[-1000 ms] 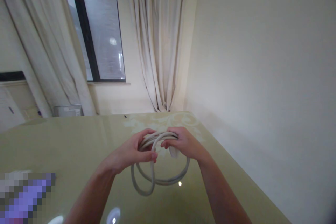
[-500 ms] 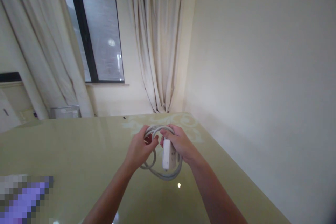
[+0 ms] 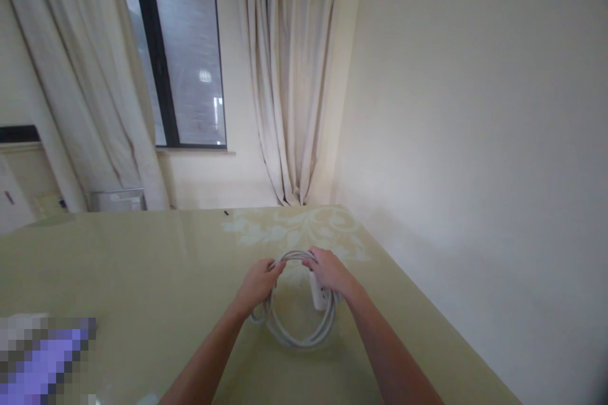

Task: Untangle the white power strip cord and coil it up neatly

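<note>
A pale grey power cord [image 3: 300, 343], wound into a round coil of several loops, is between my two hands over the table. My left hand [image 3: 259, 285] is closed around the coil's upper left side, thumb along the top. At the upper right, my right hand [image 3: 330, 271] grips the loops. The white power strip [image 3: 318, 294] hangs just under my right hand, inside the coil's right side, partly covered by the fingers; some sockets show. A small loose loop of cord sticks out below my left hand. The cord's plug cannot be made out.
The glossy greenish tabletop [image 3: 142, 272] has a white floral pattern [image 3: 304, 228] at its far end. A small dark object [image 3: 227, 212] lies by the far edge. A blurred-out purple item [image 3: 45, 361] is at the lower left. A wall [image 3: 475, 139] borders the right side.
The coil has come lower and nearer, and its ring is rounder and more open. My left hand has moved from fingering a strand inside the loops to gripping their left side.
</note>
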{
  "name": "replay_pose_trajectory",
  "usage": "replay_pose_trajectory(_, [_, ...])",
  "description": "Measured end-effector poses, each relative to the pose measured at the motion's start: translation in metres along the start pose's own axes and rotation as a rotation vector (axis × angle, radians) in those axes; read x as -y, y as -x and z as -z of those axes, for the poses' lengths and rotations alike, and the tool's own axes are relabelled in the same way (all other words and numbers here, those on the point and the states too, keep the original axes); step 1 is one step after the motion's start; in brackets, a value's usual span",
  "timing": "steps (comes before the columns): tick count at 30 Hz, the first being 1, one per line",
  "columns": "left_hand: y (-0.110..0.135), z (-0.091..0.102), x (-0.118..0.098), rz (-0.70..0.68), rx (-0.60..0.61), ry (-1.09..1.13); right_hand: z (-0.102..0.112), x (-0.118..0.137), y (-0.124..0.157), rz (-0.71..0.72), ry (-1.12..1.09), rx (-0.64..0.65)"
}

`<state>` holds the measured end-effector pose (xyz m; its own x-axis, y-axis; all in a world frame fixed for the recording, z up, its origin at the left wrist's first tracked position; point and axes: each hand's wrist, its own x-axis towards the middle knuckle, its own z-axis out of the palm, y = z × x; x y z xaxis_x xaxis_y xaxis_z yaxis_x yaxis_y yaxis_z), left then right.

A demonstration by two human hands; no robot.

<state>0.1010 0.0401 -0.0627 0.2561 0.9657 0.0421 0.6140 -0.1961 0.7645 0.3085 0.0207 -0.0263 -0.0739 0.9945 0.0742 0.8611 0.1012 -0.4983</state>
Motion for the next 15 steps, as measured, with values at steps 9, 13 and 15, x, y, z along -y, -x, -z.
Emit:
replay_pose_trajectory(9, [-0.001, -0.016, 0.049, -0.121, -0.442, 0.144, -0.006, -0.060, -0.027, -0.334, 0.153, -0.120])
replay_pose_trajectory(13, [-0.003, -0.018, 0.049, -0.128, -0.412, 0.119, 0.013, -0.098, -0.056, -0.485, 0.168, -0.183])
replay_pose_trajectory(15, [-0.003, -0.019, 0.047, -0.128, -0.405, 0.114, 0.022, -0.110, -0.069, -0.521, 0.167, -0.206])
